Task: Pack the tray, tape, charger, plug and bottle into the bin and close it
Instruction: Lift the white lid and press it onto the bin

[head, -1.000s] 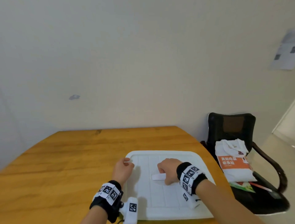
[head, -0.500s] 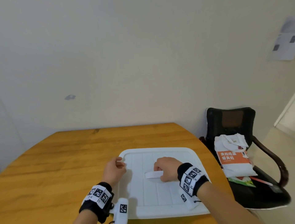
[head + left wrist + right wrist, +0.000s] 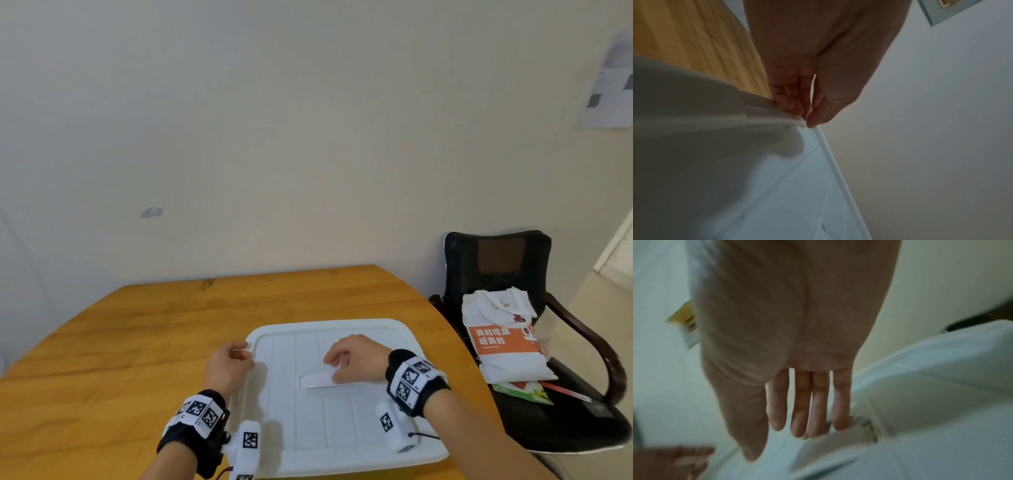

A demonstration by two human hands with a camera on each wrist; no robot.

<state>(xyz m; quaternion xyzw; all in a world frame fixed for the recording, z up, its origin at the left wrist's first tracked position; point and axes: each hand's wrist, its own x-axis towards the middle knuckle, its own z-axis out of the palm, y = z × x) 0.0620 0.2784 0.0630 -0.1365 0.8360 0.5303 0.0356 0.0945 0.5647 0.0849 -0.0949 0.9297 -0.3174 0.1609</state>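
A: What's the biggest thing in front of the person?

B: The wooden table [image 3: 164, 342], then the white bin [image 3: 359, 455], which sits at the near right of it with its lid [image 3: 383, 346] on top. A black chair [image 3: 496, 260] stands off to the right with a white bag [image 3: 507, 342] on its seat.

A: And the tray, tape, charger, plug and bottle?

B: None of them shows — I'd guess they're already inside, under the lid, but I can't see in.

A: What are the hands doing?

B: The left hand [image 3: 227, 368] pinches the lid's far left corner, fingertips [image 3: 795, 104] and thumb closed on the thin rim. The right hand [image 3: 356, 358] lies on the middle of the lid, at the right end of the white handle [image 3: 317, 380]; its fingers [image 3: 799, 404] look fairly straight, close together, their tips tucked at the handle's edge.

A: How would that lid handle?

B: Thin ribbed plastic — light, probably a bit flexible, smooth enough to slide under a palm. I'd hold it at the rim corners and press down along the edges until it seats, rather than push on the middle, where it may just bow.
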